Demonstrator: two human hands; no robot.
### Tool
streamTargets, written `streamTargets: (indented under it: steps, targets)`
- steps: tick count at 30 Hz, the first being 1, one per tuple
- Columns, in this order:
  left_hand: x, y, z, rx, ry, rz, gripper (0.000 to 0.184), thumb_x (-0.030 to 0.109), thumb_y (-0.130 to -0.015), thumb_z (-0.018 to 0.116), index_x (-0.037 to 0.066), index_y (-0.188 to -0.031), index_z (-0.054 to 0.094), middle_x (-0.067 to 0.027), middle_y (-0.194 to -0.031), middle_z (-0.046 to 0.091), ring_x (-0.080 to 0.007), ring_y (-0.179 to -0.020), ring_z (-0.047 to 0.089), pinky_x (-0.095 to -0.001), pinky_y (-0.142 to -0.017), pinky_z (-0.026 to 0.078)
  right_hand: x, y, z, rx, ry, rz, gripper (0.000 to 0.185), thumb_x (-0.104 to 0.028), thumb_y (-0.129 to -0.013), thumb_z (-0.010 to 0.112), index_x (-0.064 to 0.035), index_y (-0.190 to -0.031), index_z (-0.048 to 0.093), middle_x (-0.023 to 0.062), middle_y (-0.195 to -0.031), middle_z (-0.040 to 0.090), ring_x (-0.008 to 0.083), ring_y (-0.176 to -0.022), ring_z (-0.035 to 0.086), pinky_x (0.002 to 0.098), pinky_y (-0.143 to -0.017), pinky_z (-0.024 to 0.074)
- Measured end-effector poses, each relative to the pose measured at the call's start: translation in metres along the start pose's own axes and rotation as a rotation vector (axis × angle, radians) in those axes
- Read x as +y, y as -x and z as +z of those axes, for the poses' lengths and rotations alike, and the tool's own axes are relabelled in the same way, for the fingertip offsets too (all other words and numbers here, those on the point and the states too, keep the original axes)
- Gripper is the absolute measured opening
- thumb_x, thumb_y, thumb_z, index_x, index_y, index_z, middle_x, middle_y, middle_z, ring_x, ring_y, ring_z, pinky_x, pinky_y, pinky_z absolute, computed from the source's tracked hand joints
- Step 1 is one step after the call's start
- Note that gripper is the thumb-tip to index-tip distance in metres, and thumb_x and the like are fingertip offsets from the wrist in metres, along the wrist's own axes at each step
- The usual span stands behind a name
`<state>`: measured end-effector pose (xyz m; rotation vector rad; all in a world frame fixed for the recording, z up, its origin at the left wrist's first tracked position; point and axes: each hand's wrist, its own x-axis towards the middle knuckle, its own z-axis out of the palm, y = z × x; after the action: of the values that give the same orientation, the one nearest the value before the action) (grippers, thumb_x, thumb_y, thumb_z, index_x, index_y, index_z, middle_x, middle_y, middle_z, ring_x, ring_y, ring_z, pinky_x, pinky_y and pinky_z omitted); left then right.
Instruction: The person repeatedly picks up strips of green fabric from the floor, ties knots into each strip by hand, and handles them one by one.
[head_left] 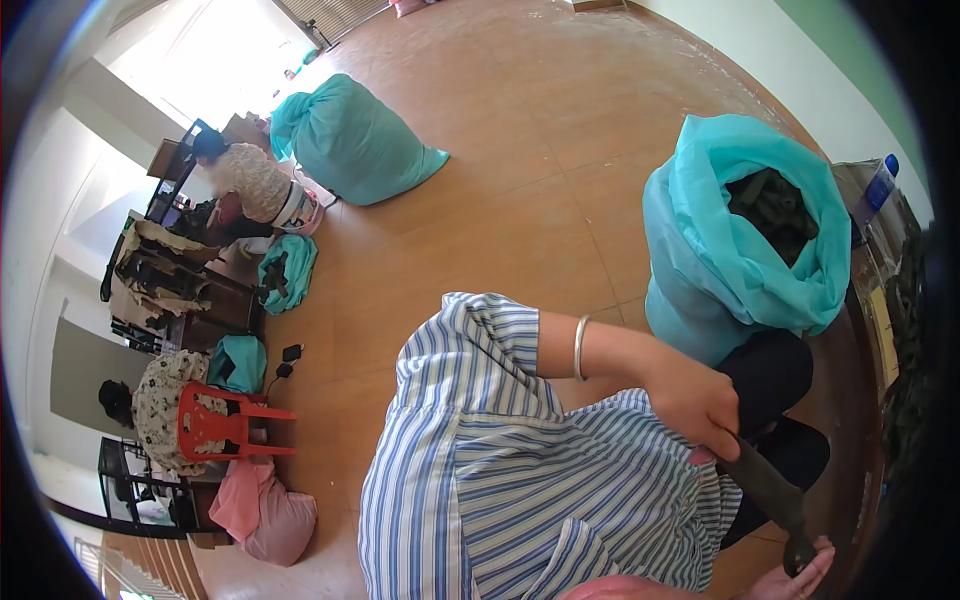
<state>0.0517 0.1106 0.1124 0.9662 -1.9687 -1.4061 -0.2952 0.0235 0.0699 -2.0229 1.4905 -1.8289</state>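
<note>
My left hand [695, 408], with a light bangle on its wrist, is closed around the upper end of a long dark green piece [768, 487], perhaps cloth. That piece hangs slantwise across my lap, narrow near its lower end. Near the bottom right edge my right hand [800, 575] holds that lower end against its fingers; part of this hand is cut off by the frame. Just beyond my left forearm stands an open turquoise bag [690, 250] with dark pieces [772, 215] inside.
Along the right edge is a dark surface with a blue-capped bottle [876, 187]. A tied turquoise sack [360, 145] stands on the tiled floor. Two people [255, 180] sit at benches on the left, one on a red chair [212, 425], near a pink sack [280, 520].
</note>
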Motion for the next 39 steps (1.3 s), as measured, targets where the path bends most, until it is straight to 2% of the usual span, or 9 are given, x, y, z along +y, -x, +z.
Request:
streamTargets:
  steps: [4,5,9,14,17,25,30,33,39]
  targets:
    - [-0.023,0.001,-0.013,-0.219,-0.249,-0.34,0.037,0.038,-0.104,0.056,0.007,-0.105,0.077,-0.0055,-0.096,0.077,-0.0306,-0.094,0.067,-0.0409,-0.087,0.052,0.024,0.006,-0.005,-0.115,-0.426,0.46,0.037,-0.022,-0.109,0.045,-0.0075,-0.076,0.05,0.0087,-0.076,0.053,0.0213,-0.064,0.047,0.0353,-0.069,0.0462]
    - [-0.053,-0.005,-0.001,-0.075,-0.41,-0.118,0.037,0.039,-0.103,0.057,0.007,-0.107,0.075,-0.0079,-0.094,0.077,-0.032,-0.094,0.068,-0.0412,-0.087,0.052,0.024,0.005,-0.005,-0.128,-0.486,0.522,0.037,-0.023,-0.11,0.045,-0.0074,-0.076,0.051,0.0089,-0.076,0.053,0.0214,-0.064,0.047,0.035,-0.069,0.0463]
    - [-0.07,-0.052,0.05,0.112,-0.341,0.232,0.037,0.039,-0.102,0.06,0.005,-0.11,0.071,-0.0143,-0.093,0.076,-0.0375,-0.093,0.07,-0.0441,-0.084,0.054,0.006,-0.001,0.009,-0.584,-0.897,-0.202,0.036,-0.025,-0.111,0.046,-0.0063,-0.083,0.06,0.0101,-0.075,0.057,0.0229,-0.065,0.053,0.0348,-0.069,0.0488]
    - [-0.054,-0.067,0.054,-0.026,-0.322,0.061,0.036,0.037,-0.102,0.059,0.003,-0.103,0.069,-0.0194,-0.093,0.075,-0.0411,-0.085,0.07,-0.0484,-0.078,0.056,0.069,-0.034,-0.021,-0.896,-0.327,-0.094,0.03,-0.029,-0.109,0.053,-0.0048,-0.117,0.068,0.0145,-0.099,0.07,0.0307,-0.086,0.065,0.0367,-0.092,0.0548]
    - [-0.042,-0.072,0.064,-0.028,-0.406,0.05,0.036,0.037,-0.102,0.058,0.002,-0.101,0.068,-0.0207,-0.092,0.074,-0.0425,-0.082,0.07,-0.0488,-0.076,0.057,0.005,-0.015,0.004,-0.688,-0.098,-0.429,0.034,-0.032,-0.11,0.053,-0.0028,-0.114,0.069,0.0151,-0.1,0.071,0.0293,-0.081,0.065,0.0359,-0.083,0.0558]
    - [-0.017,-0.07,0.057,0.009,-0.49,-0.002,0.04,0.036,-0.105,0.053,0.0,-0.096,0.067,-0.0216,-0.09,0.074,-0.0425,-0.079,0.069,-0.0481,-0.073,0.057,0.052,-0.004,-0.018,-1.404,0.009,-0.331,0.039,-0.034,-0.11,0.054,-0.0046,-0.134,0.061,0.017,-0.122,0.066,0.0313,-0.099,0.065,0.0373,-0.09,0.0538]
    - [-0.012,-0.067,0.062,-0.03,-0.438,-0.032,0.045,0.038,-0.107,0.049,0.0,-0.093,0.068,-0.0212,-0.09,0.074,-0.0404,-0.077,0.07,-0.0475,-0.071,0.057,0.029,0.019,-0.021,-0.799,0.112,-0.017,0.01,-0.012,-0.101,0.063,-0.0033,-0.103,0.067,0.0053,-0.095,0.067,0.0193,-0.081,0.056,0.0307,-0.074,0.0469]
    - [-0.007,-0.057,0.056,-0.065,-0.417,-0.085,0.047,0.039,-0.108,0.048,0.0,-0.093,0.069,-0.0199,-0.09,0.075,-0.0395,-0.077,0.07,-0.0471,-0.072,0.057,0.059,0.014,-0.013,-0.418,0.007,0.064,0.022,-0.027,-0.105,0.062,-0.0081,-0.094,0.066,0.0089,-0.083,0.064,0.0273,-0.069,0.057,0.0372,-0.069,0.0511]
    - [-0.018,-0.028,0.035,-0.111,-0.323,-0.175,0.047,0.041,-0.108,0.047,0.002,-0.094,0.07,-0.0176,-0.092,0.075,-0.0402,-0.08,0.069,-0.0465,-0.074,0.056,0.151,0.016,-0.024,-0.355,0.019,0.18,0.021,-0.022,-0.108,0.059,-0.0041,-0.111,0.069,0.0015,-0.093,0.068,0.0114,-0.075,0.056,0.0219,-0.07,0.0453]
